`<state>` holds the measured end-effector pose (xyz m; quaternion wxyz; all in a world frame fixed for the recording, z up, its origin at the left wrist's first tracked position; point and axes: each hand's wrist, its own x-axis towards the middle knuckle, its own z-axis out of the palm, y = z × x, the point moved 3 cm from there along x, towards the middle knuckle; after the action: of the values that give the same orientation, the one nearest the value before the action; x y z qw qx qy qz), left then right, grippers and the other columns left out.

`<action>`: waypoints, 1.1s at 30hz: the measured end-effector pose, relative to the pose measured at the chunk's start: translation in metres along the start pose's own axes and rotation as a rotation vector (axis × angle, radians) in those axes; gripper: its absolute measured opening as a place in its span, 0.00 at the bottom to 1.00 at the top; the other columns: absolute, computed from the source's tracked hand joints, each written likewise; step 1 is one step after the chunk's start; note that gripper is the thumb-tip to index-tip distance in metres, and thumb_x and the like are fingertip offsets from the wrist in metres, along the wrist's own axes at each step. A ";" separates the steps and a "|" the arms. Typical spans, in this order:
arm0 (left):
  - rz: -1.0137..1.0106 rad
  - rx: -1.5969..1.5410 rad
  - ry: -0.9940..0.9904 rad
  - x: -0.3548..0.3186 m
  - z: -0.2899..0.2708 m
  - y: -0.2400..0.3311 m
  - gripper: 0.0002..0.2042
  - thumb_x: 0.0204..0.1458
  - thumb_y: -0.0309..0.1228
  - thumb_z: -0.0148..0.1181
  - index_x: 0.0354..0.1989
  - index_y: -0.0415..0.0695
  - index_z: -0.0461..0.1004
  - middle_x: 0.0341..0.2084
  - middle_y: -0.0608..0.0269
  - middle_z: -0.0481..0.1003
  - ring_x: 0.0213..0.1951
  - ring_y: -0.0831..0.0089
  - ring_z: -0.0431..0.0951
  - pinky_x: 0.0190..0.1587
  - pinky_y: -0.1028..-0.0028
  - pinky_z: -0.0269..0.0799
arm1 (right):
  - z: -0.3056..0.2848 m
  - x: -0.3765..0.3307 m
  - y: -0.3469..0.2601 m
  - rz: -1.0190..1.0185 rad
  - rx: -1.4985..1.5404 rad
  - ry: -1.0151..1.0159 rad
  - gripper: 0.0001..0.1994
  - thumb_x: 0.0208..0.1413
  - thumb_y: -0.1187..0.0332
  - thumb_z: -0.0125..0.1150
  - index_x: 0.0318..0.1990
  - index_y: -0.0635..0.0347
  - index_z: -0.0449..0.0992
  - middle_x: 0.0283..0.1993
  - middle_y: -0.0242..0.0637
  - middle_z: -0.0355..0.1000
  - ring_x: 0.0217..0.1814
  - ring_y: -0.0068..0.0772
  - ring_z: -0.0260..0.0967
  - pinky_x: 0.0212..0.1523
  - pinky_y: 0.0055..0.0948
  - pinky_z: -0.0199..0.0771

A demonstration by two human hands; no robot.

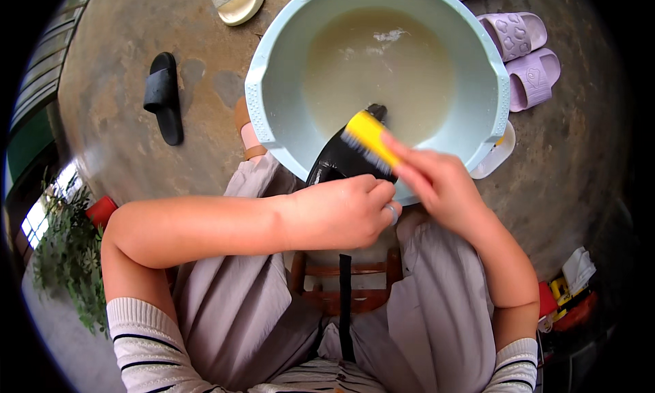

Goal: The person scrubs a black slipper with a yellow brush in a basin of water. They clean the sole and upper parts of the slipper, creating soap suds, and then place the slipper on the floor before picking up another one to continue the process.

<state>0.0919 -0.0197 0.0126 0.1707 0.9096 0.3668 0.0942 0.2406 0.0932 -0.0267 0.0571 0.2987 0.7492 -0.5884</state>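
- Black slipper (333,159): just beyond your left hand (344,212), which grips its near end.
- Your right hand (440,178) pinches a yellow brush (369,136), partly covering it.
- Light-blue basin (254,96) beyond.

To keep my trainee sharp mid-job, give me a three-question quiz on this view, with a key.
1. Which hand holds the yellow brush?
2. True or false: the water in the light-blue basin is clear.
3. The black slipper on the floor lies: A) left of the basin; B) right of it; C) inside it.

Key: 1. The right hand. 2. False; it is cloudy. 3. A.
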 end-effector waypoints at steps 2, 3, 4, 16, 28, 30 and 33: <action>0.009 0.008 0.031 0.000 0.001 0.000 0.10 0.42 0.33 0.61 0.31 0.41 0.75 0.24 0.67 0.65 0.34 0.70 0.70 0.33 0.74 0.67 | 0.003 -0.009 -0.007 -0.126 0.042 -0.020 0.24 0.64 0.69 0.62 0.68 0.46 0.73 0.28 0.48 0.73 0.29 0.49 0.72 0.33 0.40 0.72; -0.012 0.010 -0.001 0.002 0.001 -0.001 0.10 0.42 0.33 0.61 0.31 0.41 0.75 0.24 0.67 0.65 0.34 0.70 0.70 0.33 0.74 0.68 | 0.000 -0.011 -0.005 -0.088 0.043 -0.022 0.24 0.64 0.69 0.62 0.68 0.46 0.73 0.28 0.48 0.73 0.29 0.49 0.72 0.33 0.39 0.72; -0.032 0.012 -0.034 0.002 -0.001 -0.002 0.10 0.42 0.32 0.62 0.31 0.41 0.75 0.24 0.67 0.65 0.34 0.70 0.71 0.34 0.74 0.69 | 0.000 -0.007 0.009 -0.026 0.012 0.007 0.24 0.65 0.69 0.62 0.68 0.46 0.73 0.29 0.48 0.74 0.28 0.48 0.72 0.33 0.39 0.72; -0.508 -0.081 0.009 -0.023 -0.003 -0.021 0.14 0.40 0.28 0.68 0.38 0.42 0.76 0.34 0.63 0.73 0.38 0.67 0.77 0.35 0.69 0.77 | 0.027 -0.004 0.012 -0.007 0.007 0.151 0.22 0.63 0.68 0.64 0.65 0.47 0.76 0.26 0.43 0.72 0.26 0.42 0.70 0.32 0.37 0.71; -0.728 -0.066 -0.074 -0.046 -0.010 -0.031 0.12 0.44 0.26 0.68 0.40 0.46 0.79 0.32 0.65 0.74 0.30 0.68 0.77 0.29 0.68 0.75 | 0.025 -0.025 -0.022 -0.088 -0.250 0.138 0.25 0.62 0.67 0.65 0.67 0.44 0.74 0.25 0.39 0.67 0.24 0.41 0.68 0.27 0.41 0.70; -0.679 -0.016 0.013 -0.048 -0.002 -0.024 0.11 0.45 0.26 0.67 0.39 0.46 0.80 0.31 0.65 0.73 0.29 0.69 0.76 0.27 0.69 0.74 | 0.024 -0.031 -0.017 -0.084 -0.245 0.181 0.26 0.61 0.67 0.66 0.68 0.44 0.74 0.25 0.38 0.67 0.23 0.41 0.68 0.27 0.40 0.70; -0.633 0.022 0.003 -0.043 0.000 -0.023 0.09 0.47 0.26 0.66 0.38 0.45 0.80 0.29 0.66 0.72 0.28 0.71 0.75 0.25 0.70 0.73 | 0.021 -0.020 0.007 -0.027 -0.317 0.219 0.27 0.60 0.66 0.67 0.68 0.44 0.74 0.24 0.37 0.67 0.24 0.39 0.68 0.27 0.38 0.70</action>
<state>0.0470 -0.0344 0.0023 0.1810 0.7521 0.6328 0.0335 0.2550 0.0672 -0.0300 0.0136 0.3380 0.8382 -0.4277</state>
